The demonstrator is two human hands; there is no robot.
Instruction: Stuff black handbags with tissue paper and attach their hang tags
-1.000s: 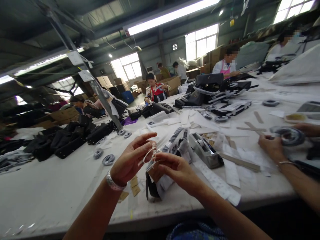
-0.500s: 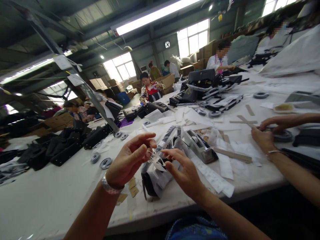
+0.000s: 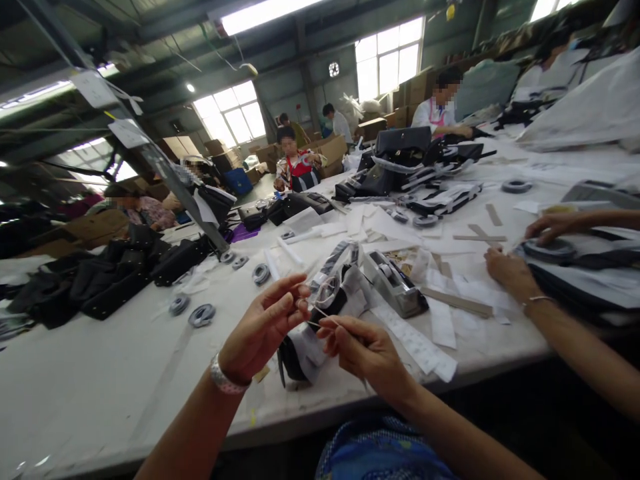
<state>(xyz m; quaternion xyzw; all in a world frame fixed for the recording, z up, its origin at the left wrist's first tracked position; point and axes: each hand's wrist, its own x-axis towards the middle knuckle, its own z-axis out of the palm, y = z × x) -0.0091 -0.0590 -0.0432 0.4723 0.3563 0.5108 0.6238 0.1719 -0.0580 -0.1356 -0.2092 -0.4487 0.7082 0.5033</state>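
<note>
My left hand (image 3: 267,323), with a patterned band at its wrist, is closed in a pinch on a thin white cord (image 3: 324,312). Fingers curled, my right hand (image 3: 367,343) grips the other end, and the cord runs taut between the two. A pale loop stands up beside my left fingertips; whether it belongs to the cord I cannot tell. Just behind and below my hands, a black handbag (image 3: 301,352) partly wrapped in white sheet sits on the white table (image 3: 150,380). My right hand hides part of it. A grey tape dispenser (image 3: 395,287) stands to its right.
At right, a co-worker's hands (image 3: 515,277) handle a grey coiled roll (image 3: 550,250) over dark pieces. Paper strips (image 3: 415,340) lie near the dispenser. Black bags (image 3: 117,280) are piled at left, beside a slanted metal post (image 3: 185,193). More rolls (image 3: 203,315) and bags lie about.
My right hand has gone from loosely spread fingers to a closed grip, and the cord is now drawn out between my hands. The view has shifted slightly; the co-worker's hands moved a little.
</note>
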